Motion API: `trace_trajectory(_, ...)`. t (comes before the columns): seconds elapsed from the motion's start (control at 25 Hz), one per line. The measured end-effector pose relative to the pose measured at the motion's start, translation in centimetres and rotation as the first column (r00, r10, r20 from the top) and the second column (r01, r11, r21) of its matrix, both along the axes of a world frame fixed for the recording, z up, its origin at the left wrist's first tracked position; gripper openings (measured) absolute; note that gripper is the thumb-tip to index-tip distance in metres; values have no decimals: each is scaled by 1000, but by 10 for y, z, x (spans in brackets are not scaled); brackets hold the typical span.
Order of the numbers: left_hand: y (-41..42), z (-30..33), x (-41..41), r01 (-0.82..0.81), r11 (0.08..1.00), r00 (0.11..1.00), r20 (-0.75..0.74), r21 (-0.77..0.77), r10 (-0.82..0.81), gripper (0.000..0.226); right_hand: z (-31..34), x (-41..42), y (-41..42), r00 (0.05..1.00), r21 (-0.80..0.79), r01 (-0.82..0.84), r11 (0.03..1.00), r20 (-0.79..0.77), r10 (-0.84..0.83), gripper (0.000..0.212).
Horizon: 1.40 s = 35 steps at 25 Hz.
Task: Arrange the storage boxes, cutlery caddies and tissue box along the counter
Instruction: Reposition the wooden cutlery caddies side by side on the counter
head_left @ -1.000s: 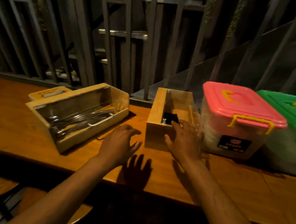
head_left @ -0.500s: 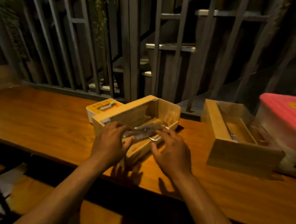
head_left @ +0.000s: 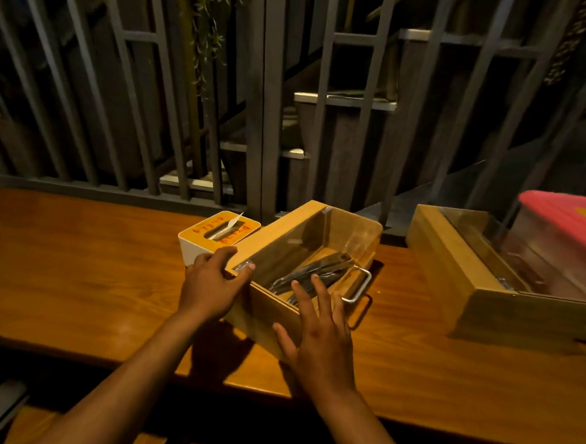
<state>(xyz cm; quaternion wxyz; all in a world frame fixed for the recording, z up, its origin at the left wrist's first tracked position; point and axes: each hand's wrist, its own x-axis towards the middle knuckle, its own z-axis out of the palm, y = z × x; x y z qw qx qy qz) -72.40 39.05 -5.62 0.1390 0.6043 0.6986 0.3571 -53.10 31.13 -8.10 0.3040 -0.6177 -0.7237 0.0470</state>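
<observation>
A wooden cutlery caddy with a clear lid and a metal handle stands at an angle in the middle of the wooden counter, cutlery inside. My left hand grips its near left corner. My right hand lies flat against its near end, fingers spread. A white tissue box with a yellow top sits just behind my left hand, touching the caddy. A second wooden caddy stands to the right, and a pink-lidded storage box is at the right edge.
Grey metal railing bars run along the counter's far edge, with stairs behind them. The counter's near edge drops into shadow. A bare stretch of counter lies to the left.
My hands left the right-hand caddy and moved onto the middle caddy. It has turned on the counter between my hands. My view swung left, so the green-lidded box dropped out.
</observation>
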Motion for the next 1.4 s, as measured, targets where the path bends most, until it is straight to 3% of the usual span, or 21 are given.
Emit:
trace_trajectory(0.12, 1, -1, 10, -15, 999, 995, 95, -40, 19, 59, -2, -3, 0, 999, 27, 13, 1000, -53, -11, 73)
trace_trajectory(0.68, -24, 3, 57, -64, 995, 996, -71, -81, 58, 74, -4, 43, -11, 991, 115, 76, 991, -118, -62, 67)
trace_trajectory(1.4, -77, 9, 198, -74, 984, 984, -171, -159, 47, 90, 2, 187, -33, 990, 139, 64, 988, -132, -45, 70)
